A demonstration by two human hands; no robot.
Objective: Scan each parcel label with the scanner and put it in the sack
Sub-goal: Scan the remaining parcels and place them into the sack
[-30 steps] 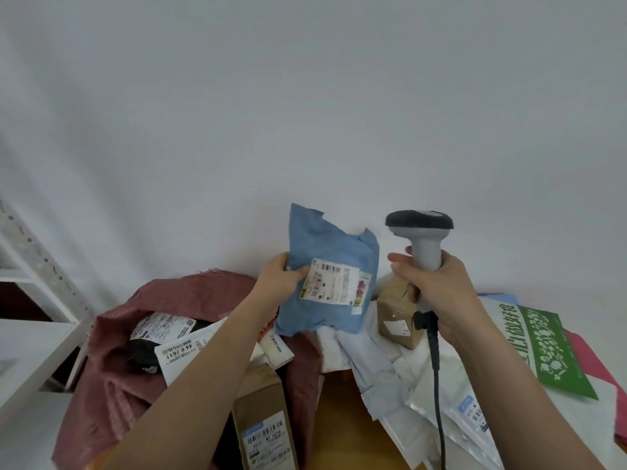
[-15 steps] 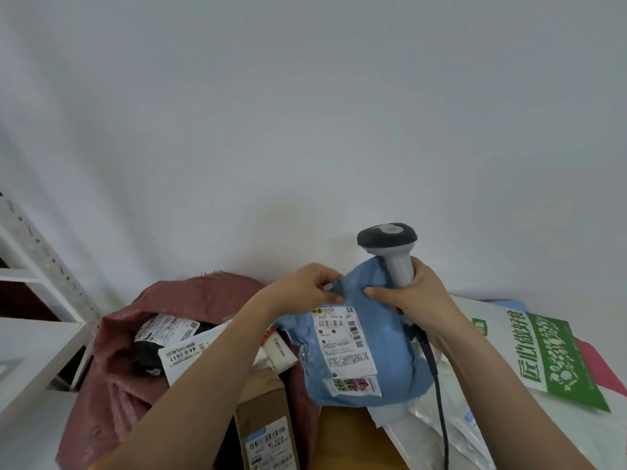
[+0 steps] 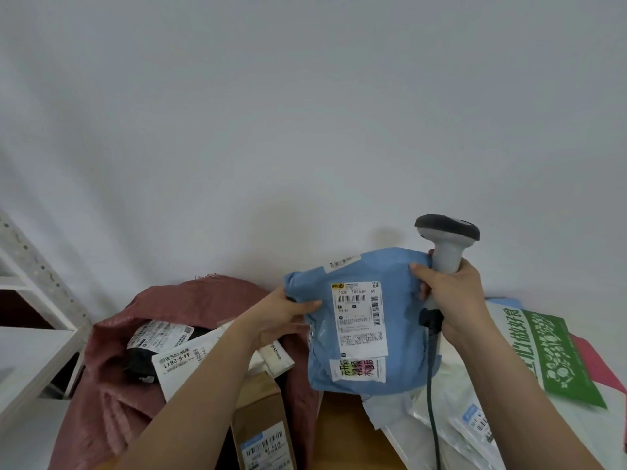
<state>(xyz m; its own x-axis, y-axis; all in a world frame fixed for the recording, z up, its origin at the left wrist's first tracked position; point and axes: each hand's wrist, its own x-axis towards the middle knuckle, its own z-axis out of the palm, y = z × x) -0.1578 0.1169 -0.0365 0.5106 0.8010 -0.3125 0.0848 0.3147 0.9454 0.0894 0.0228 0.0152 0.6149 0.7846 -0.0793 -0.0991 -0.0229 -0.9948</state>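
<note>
Both hands are holding the blue parcel (image 3: 359,320) up, label facing the person — the left hand (image 3: 281,317) is gripping its left edge, the right hand (image 3: 451,293) is gripping the scanner (image 3: 448,242) while pinching the parcel's top corner. The scanning step is in hand; next, the scanner likely needs aiming at the barcode, then the parcel goes into the red sack (image 3: 142,320).

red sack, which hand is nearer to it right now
Left. The left hand grips the blue parcel just above the red sack; the right hand, holding the scanner, is farther off.

Both hands (image 3: 281,315) raised, fingers curled
</note>
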